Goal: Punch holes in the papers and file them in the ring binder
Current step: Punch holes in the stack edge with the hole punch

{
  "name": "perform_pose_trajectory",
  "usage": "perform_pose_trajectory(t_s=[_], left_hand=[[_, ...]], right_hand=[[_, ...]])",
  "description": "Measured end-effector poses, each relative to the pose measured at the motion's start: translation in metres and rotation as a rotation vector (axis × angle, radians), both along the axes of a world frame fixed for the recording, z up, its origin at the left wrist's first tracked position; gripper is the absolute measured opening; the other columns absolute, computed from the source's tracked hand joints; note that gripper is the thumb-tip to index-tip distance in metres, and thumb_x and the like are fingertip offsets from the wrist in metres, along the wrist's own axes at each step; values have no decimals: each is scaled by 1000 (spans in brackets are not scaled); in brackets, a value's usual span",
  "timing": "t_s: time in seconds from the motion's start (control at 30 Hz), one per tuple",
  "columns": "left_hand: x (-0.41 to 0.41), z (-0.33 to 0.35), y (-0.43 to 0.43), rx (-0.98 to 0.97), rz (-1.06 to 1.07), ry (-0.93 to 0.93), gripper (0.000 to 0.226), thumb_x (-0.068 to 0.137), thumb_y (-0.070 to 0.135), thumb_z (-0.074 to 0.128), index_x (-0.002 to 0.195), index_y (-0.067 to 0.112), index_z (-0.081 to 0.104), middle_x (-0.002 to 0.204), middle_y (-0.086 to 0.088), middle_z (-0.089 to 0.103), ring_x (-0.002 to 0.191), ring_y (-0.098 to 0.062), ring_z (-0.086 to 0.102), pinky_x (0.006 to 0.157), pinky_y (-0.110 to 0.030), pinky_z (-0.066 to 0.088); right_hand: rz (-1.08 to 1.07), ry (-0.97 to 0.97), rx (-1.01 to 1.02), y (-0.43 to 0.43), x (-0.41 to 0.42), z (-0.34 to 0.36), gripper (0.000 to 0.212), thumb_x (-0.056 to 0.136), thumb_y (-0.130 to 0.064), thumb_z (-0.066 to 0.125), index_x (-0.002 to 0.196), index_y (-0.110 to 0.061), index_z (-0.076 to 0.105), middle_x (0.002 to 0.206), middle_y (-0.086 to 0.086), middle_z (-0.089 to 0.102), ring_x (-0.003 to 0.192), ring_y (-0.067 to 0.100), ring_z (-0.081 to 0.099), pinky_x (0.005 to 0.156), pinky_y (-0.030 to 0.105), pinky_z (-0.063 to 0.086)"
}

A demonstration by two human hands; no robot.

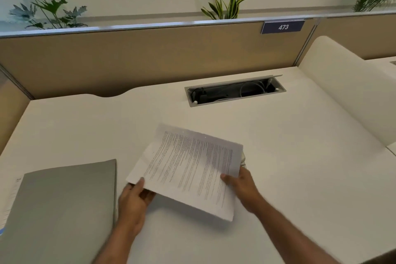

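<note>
A thin stack of printed white papers (188,167) hangs tilted just above the white desk (300,156), held by both hands. My left hand (135,197) pinches the stack's near left corner, thumb on top. My right hand (242,186) grips the right edge, thumb on the printed side. A closed grey ring binder (64,206) lies flat on the desk to the left of my left hand. A small pale object (243,159) peeks out behind the papers' right edge; what it is cannot be told.
An open cable tray (234,91) with wires is sunk into the desk behind the papers. A beige partition (150,53) with a blue "473" sign (282,27) runs along the back. A cream side divider (347,83) rises at the right. Plants stand beyond the partition.
</note>
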State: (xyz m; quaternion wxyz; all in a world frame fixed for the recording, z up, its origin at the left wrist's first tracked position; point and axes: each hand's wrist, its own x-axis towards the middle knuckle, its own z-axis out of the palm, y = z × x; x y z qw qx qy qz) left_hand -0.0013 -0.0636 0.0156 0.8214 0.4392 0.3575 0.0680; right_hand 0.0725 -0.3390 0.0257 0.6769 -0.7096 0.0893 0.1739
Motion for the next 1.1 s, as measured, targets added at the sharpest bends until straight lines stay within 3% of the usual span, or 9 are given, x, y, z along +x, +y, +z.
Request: perform_pose_trajectory(t_s=[0.07, 0.17, 0.3, 0.4, 0.53, 0.67, 0.83, 1.0, 1.1], left_hand=[[-6, 4, 28, 48, -33, 63, 27, 98, 18, 52, 119, 7, 64, 108, -12, 73, 94, -23, 70, 68, -33, 61], [-14, 5, 48, 239, -211, 201, 21, 94, 19, 59, 107, 7, 69, 94, -14, 76, 79, -24, 72, 65, -35, 57], [-30, -5, 40, 353, -320, 279, 17, 94, 5, 57, 100, 6, 73, 84, -14, 76, 70, -23, 70, 55, -26, 58], [-46, -15, 18, 279, -333, 311, 18, 96, 6, 55, 99, 4, 72, 84, -15, 76, 69, -22, 72, 58, -27, 58], [-62, -23, -19, 132, -314, 363, 23, 94, 22, 60, 95, 3, 72, 85, -18, 75, 70, -25, 73, 52, -28, 55], [-69, -25, -52, 71, -310, 424, 18, 91, 18, 66, 94, 1, 71, 80, -16, 76, 68, -23, 74, 51, -26, 53], [-66, -20, -91, -66, -311, 436, 16, 89, 13, 66, 90, -2, 71, 79, -17, 76, 70, -25, 75, 53, -27, 55], [-62, -16, -112, -140, -291, 466, 14, 90, 12, 65, 92, -2, 70, 78, -17, 75, 67, -24, 74, 56, -30, 58], [-60, -13, -120, -160, -320, 488, 15, 92, 12, 63, 89, -1, 71, 78, -16, 76, 65, -22, 74, 57, -29, 59]], right_hand=[[166, -31, -74, -11, 20, 11, 31, 89, 3, 60, 117, -10, 63, 111, 7, 72, 101, 28, 70, 83, 41, 60], [374, -58, -212, -13, 53, 32, 27, 88, 5, 59, 104, -16, 66, 105, 4, 70, 95, 26, 71, 75, 34, 61], [545, -40, -444, 6, 100, 47, 29, 86, 1, 59, 113, -7, 64, 110, 10, 68, 100, 28, 67, 88, 44, 57], [677, -59, -597, 30, 126, 53, 29, 85, -4, 60, 113, -7, 65, 113, 12, 66, 104, 29, 64, 91, 43, 54], [860, -63, -754, 57, 152, 54, 33, 84, -4, 63, 117, -8, 65, 117, 11, 65, 108, 28, 62, 93, 40, 52], [982, -84, -896, 81, 166, 48, 34, 83, -7, 69, 117, -10, 66, 115, 8, 66, 109, 27, 63, 90, 36, 50], [882, -309, -1056, 104, 167, 23, 48, 80, -16, 75, 125, -10, 59, 125, 10, 60, 113, 28, 57, 89, 33, 44], [786, -381, -1024, 114, 157, -9, 48, 83, -13, 66, 129, -16, 50, 127, 8, 59, 114, 28, 55, 96, 39, 45], [783, -447, -1098, 119, 153, -20, 54, 84, -15, 60, 136, -18, 47, 129, 8, 53, 119, 29, 49, 102, 42, 36]])
